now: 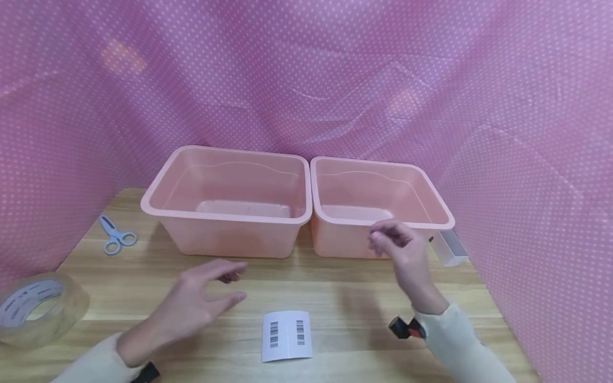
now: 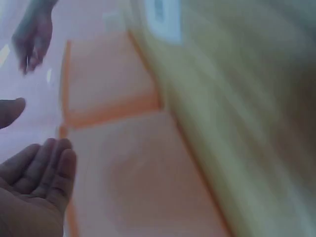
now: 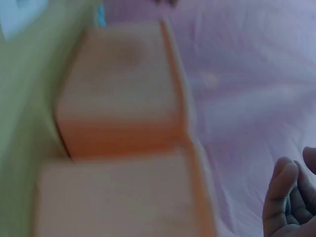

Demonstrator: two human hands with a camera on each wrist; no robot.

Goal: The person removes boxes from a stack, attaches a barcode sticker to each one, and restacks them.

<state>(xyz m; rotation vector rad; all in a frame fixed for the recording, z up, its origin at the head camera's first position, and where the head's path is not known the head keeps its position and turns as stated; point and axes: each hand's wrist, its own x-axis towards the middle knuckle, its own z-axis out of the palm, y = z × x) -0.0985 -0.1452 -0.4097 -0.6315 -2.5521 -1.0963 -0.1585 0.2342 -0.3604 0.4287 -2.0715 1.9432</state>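
My left hand [image 1: 191,303] hovers over the wooden table in front of the left pink bin, thumb apart from its loosely bent fingers. Nothing shows in it; the left wrist view shows the bare palm and fingers [image 2: 42,173]. In the head view, my right hand [image 1: 407,260] is raised before the front wall of the right pink bin [image 1: 342,242]. Its fingers curl loosely, and the right wrist view shows a gap between thumb and fingers [image 3: 281,192] with no object visible. Between the hands lies a white sheet with printed barcodes [image 1: 287,335], slightly creased, touched by neither.
The left pink bin [image 1: 234,236] stands beside the right one at the back. Light-blue scissors [image 1: 115,234] and a large roll of clear tape [image 1: 72,311] lie at left. A white box [image 1: 447,247] is partly hidden behind the right bin. Pink dotted cloth [image 1: 306,80] surrounds the table.
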